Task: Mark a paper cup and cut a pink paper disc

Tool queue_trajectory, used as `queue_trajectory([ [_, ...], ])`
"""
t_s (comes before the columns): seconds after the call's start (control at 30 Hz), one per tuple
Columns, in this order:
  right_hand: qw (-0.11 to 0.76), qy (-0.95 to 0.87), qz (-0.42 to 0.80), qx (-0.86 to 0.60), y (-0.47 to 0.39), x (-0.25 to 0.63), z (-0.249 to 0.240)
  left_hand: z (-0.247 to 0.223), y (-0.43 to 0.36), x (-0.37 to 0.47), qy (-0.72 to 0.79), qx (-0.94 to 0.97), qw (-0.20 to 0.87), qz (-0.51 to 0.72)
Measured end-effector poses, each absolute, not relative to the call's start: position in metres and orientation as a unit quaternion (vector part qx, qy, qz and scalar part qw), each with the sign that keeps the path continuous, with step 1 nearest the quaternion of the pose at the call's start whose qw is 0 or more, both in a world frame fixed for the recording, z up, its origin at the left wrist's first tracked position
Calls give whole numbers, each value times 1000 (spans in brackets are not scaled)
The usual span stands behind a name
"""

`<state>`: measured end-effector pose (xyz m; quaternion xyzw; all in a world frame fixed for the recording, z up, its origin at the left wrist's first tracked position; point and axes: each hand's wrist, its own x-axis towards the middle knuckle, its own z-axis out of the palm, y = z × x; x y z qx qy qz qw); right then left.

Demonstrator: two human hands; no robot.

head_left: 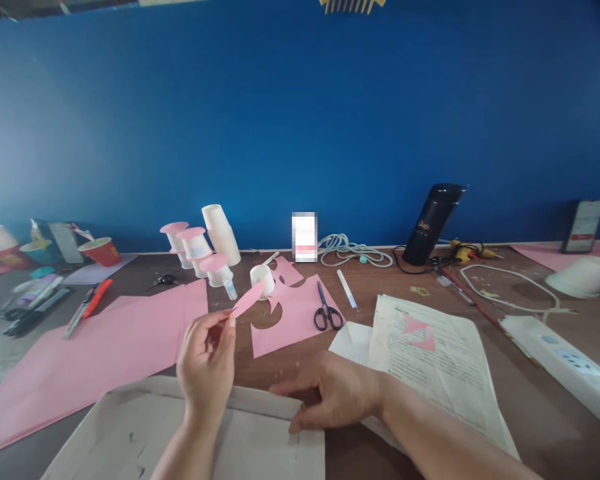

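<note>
Between thumb and fingertips, my left hand (210, 353) pinches a pink paper disc (249, 299), seen nearly edge-on beside a small white paper cup piece (263, 280). My right hand (330, 392) is at the edge of a large pale paper sheet (265, 443) at the front, thumb and index finger apart; whether it grips anything is unclear. Black-handled scissors (329, 316) rest on a cut pink sheet (297, 317) beyond the hands. Cup pieces topped with pink discs (217, 270) stand at the back left.
Pink sheets (130, 327) and a red cutter (97, 298) lie left. On the right are a printed paper (445, 367), a white power strip (565, 360) and a cable. A black flask (433, 223) stands near the blue wall, beside coiled cord (350, 251).
</note>
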<state>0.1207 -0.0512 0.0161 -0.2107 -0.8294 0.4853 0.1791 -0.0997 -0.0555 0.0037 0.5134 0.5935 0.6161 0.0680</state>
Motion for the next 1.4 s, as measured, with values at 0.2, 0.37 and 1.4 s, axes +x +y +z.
queue_trajectory([
  [0.2, 157, -841, 453, -249, -54, 113, 2, -5, -66, -105, 605, 486, 51, 628],
  [0.37, 199, -832, 441, -271, -55, 107, 5, -2, -50, -94, 569, 580, 21, 583],
  [1.4, 543, -547, 348, -534, -5, 133, -9, -22, 27, -43, 536, 660, 176, 496],
])
